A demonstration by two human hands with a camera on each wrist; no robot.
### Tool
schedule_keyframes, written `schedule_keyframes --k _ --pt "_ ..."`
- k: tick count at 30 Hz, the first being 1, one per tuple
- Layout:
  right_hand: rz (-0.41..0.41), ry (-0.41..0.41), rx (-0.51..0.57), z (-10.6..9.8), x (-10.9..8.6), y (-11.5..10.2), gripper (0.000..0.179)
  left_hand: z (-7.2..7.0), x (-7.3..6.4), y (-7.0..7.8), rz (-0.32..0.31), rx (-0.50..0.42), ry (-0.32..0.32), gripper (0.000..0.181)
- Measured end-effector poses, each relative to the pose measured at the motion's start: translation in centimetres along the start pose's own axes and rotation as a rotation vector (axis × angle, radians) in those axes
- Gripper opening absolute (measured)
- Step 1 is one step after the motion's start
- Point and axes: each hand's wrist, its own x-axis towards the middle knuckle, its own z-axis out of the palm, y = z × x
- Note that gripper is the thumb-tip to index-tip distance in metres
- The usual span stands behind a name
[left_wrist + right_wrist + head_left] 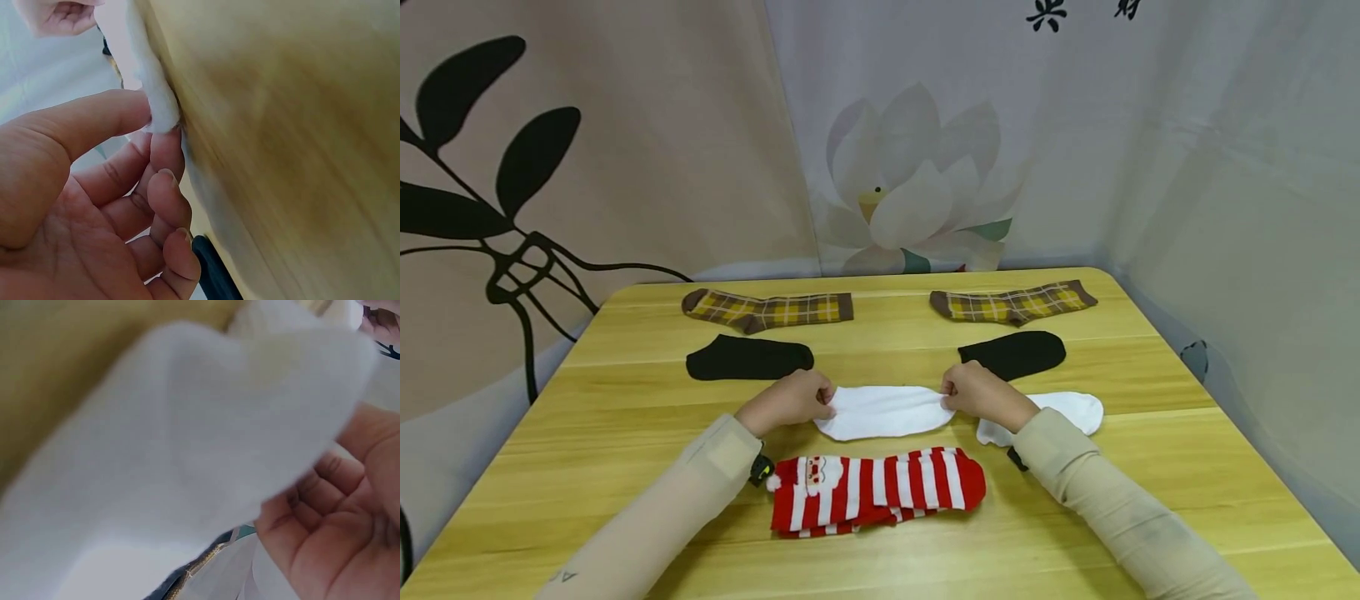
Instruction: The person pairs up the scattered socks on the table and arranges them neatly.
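A white sock (883, 412) is stretched lengthwise between the two hands in the middle of the wooden table. My left hand (790, 400) pinches its left end; in the left wrist view the thumb and forefinger close on the white edge (159, 94), the other fingers loosely curled. At the opposite end, my right hand (988, 393) pinches the sock. A second white sock (1078, 410) lies partly hidden under the right wrist. White fabric (187, 444) fills much of the right wrist view and covers the right fingertips there.
Red-and-white striped Santa socks (880, 492) lie stacked nearest me. Behind the hands are two black socks, left (748, 358) and right (1018, 354). Farther back lie two yellow-brown plaid socks, left (775, 310) and right (1015, 304). A printed curtain (925, 167) hangs beyond the table (625, 467).
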Motion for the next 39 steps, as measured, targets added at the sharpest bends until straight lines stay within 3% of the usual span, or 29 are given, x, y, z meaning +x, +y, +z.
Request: schedule_keyframes --k 19,29,39 --pt "0.001 0.008 0.017 0.2 -0.1 0.3 0.004 0.1 -0.4 0.4 -0.02 -0.026 -0.017 0.029" --pt "-0.012 0.023 0.007 0.1 -0.4 -0.3 0.007 -0.3 0.0 0.5 -0.027 0.031 -0.047 0.025" --pt "-0.055 0.081 -0.002 0.1 -0.9 -0.4 0.011 -1.4 -0.9 1.1 -0.046 0.054 -0.038 0.012"
